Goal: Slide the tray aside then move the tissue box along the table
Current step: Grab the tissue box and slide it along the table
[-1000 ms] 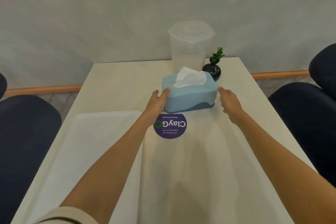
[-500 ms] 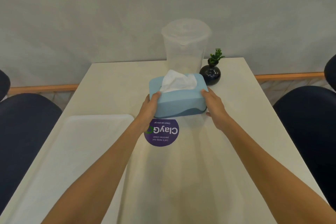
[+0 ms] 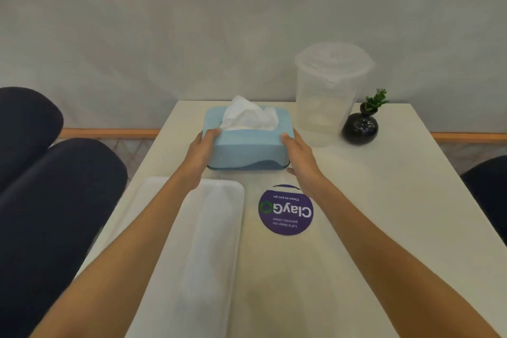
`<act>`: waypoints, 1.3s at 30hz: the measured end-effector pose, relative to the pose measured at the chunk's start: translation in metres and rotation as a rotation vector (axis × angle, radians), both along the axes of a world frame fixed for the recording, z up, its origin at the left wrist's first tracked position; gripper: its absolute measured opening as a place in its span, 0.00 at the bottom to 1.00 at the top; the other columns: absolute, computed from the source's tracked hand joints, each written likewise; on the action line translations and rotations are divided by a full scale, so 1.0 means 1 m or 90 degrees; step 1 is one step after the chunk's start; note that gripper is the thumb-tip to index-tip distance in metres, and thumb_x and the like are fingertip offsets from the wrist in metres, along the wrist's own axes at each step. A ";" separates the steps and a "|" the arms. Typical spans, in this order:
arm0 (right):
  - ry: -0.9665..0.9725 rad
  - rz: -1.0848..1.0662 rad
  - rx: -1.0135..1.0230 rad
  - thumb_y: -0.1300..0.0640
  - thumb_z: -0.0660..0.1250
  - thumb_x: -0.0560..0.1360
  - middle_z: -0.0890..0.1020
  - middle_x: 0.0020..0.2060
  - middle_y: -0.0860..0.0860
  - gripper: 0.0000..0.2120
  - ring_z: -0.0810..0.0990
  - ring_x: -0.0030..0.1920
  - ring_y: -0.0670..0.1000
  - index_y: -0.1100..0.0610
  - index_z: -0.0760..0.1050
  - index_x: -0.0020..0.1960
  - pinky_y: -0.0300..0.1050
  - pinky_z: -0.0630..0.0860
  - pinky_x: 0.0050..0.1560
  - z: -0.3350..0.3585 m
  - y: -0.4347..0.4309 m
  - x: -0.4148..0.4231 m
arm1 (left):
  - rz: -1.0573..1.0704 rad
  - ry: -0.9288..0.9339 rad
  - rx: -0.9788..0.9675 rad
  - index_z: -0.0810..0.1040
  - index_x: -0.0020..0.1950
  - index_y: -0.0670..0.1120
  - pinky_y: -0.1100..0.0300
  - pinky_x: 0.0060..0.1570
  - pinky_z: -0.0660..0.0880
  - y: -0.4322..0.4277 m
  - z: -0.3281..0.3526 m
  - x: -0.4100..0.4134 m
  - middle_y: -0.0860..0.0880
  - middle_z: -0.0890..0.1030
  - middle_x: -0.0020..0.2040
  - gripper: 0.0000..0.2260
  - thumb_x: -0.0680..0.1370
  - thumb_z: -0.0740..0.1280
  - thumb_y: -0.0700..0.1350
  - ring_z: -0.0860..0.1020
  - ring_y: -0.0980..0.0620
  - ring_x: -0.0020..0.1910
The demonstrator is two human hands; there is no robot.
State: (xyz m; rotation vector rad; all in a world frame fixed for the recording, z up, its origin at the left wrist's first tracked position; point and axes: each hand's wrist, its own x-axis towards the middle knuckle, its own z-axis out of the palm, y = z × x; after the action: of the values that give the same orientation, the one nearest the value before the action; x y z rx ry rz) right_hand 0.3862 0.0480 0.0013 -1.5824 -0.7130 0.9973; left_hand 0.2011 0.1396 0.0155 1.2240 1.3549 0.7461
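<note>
Head view: tray sits along the left edge of the table, near side, well clear of the middle, so I'd call the first step done. Second step looks underway: the blue tissue box is clamped between both hands, far-left part of the table, just beyond the tray's far end. Left hand is pressed flat to the box's left end, thumb hooked over the top edge near the tissue opening. Right hand mirrors it on the right end, thumb on the top corner, fingers down the side and mostly hidden behind the box. Both hands closed onto the box at box-width spacing, neither empty. Can't tell if the base is resting on the table or lifted a hair; the dark lower rim reads as touching or nearly so. Clear lidded container stands just to the right of the box, near the right hand but apart from it. Small black vase with a green sprig is further right. Purple round sticker lies on the table near side of the box, beside the tray, under the right forearm's line. Left to do, by my read: settle the box at its spot and let go. Watch point is the container if the box travels right.
</note>
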 end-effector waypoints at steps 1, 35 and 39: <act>-0.002 0.008 -0.001 0.42 0.55 0.78 0.73 0.64 0.50 0.25 0.72 0.61 0.54 0.43 0.60 0.74 0.52 0.71 0.62 0.000 0.007 -0.009 | 0.001 -0.002 -0.001 0.69 0.62 0.53 0.46 0.65 0.72 0.009 0.000 -0.010 0.50 0.76 0.51 0.16 0.77 0.59 0.58 0.74 0.49 0.52; -0.048 -0.073 -0.048 0.43 0.55 0.78 0.74 0.58 0.50 0.24 0.73 0.56 0.54 0.48 0.62 0.72 0.51 0.74 0.59 -0.023 0.209 -0.117 | -0.081 0.012 0.033 0.67 0.70 0.49 0.57 0.45 0.73 0.219 -0.047 -0.102 0.46 0.77 0.59 0.25 0.78 0.56 0.61 0.76 0.47 0.56; -0.064 -0.048 -0.057 0.41 0.54 0.78 0.74 0.63 0.53 0.25 0.73 0.56 0.54 0.50 0.62 0.72 0.52 0.73 0.59 -0.016 0.217 -0.116 | -0.063 0.056 0.104 0.67 0.70 0.45 0.55 0.47 0.72 0.224 -0.041 -0.098 0.43 0.76 0.62 0.26 0.79 0.52 0.62 0.74 0.46 0.55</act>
State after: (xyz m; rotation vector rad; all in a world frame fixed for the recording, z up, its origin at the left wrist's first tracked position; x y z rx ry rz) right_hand 0.2698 0.2650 -0.0152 -1.7352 -0.6804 0.9112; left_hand 0.1033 0.3640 -0.0252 1.4565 1.3143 0.7513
